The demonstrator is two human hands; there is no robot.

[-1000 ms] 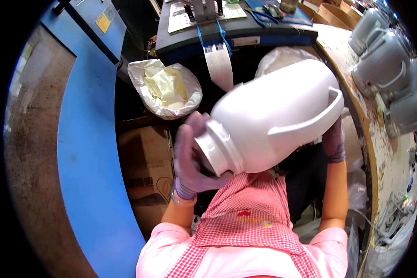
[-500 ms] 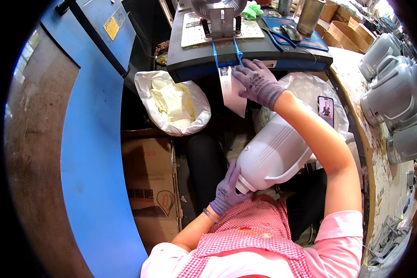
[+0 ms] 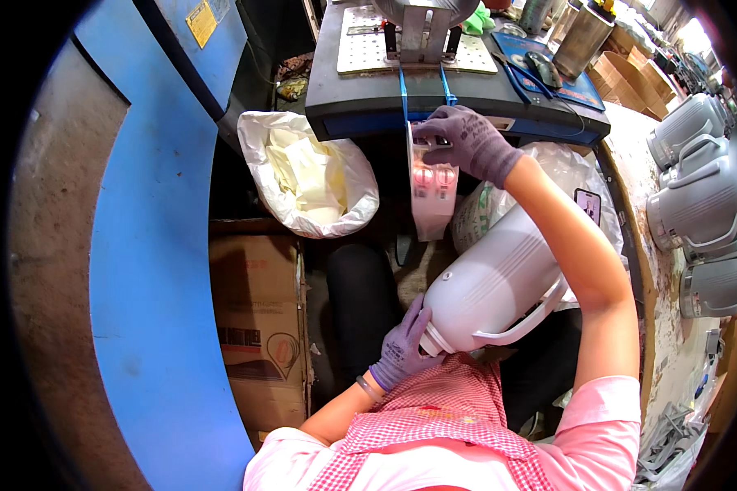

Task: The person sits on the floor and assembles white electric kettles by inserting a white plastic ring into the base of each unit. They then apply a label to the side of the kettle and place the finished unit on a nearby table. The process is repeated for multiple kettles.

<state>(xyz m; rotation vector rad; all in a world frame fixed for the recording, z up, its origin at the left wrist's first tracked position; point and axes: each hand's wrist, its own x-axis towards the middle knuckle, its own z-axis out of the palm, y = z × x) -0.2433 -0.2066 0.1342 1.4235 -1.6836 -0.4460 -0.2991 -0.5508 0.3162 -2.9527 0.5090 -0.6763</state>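
A pale grey jug (image 3: 493, 274), shaped like a vacuum flask with a long side handle, lies tilted across my lap, its narrow neck toward me. My left hand (image 3: 403, 350), in a purple-grey glove, is closed around that neck. Below the desk edge, a stack of printed label sheets (image 3: 434, 200) hangs from two blue straps (image 3: 404, 94). My right hand (image 3: 471, 146), gloved alike, is at the top of the stack with its fingers curled on the sheets. The fingertips are partly hidden, and pinkish round prints show below them.
The dark desk (image 3: 360, 106) carries a metal fixture (image 3: 424, 37) on a perforated plate. A white bag (image 3: 254, 143) of pale paper scraps stands left, above a cardboard box (image 3: 258, 278). At right, several grey jugs (image 3: 700, 204) line a worn bench; a phone (image 3: 588, 204) lies on a plastic bag.
My right fingers have curled from lying flat on the label sheets. The hanging sheets have swung and now show their printed face. My left hand keeps hold of the jug; the view has shifted slightly.
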